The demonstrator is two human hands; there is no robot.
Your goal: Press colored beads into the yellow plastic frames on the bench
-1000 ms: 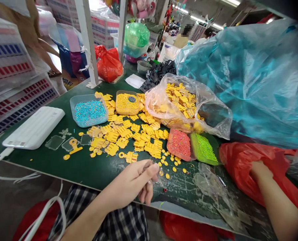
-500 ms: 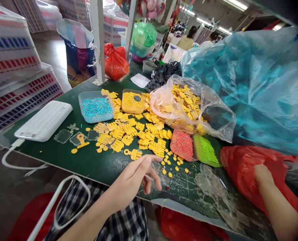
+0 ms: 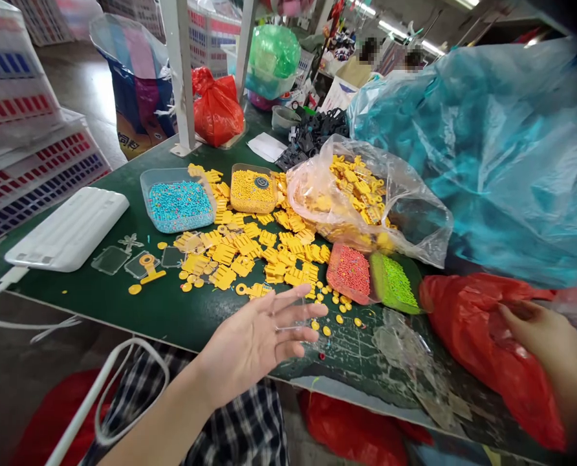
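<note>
My left hand (image 3: 257, 336) hovers palm up over the near edge of the green table (image 3: 162, 317), fingers spread wide. A small clear piece seems to lie against its fingertips. Just beyond it are scattered yellow discs (image 3: 339, 318) and a heap of yellow plastic parts (image 3: 250, 249). My right hand (image 3: 541, 330) rests on top of a red plastic bag (image 3: 468, 323) at the right. Its fingers are drawn together at the bag's opening, and what they pinch is hidden.
Trays of blue (image 3: 178, 206), yellow (image 3: 252, 191), red (image 3: 349, 273) and green beads (image 3: 395, 283) sit around the heap. A clear bag of yellow parts (image 3: 366, 200) and a big teal bag (image 3: 487, 149) lie behind. A white power bank (image 3: 68, 230) sits on the left.
My left hand has gone from a pinch to spread fingers. My right hand has come up out of the red bag and now lies on top of it.
</note>
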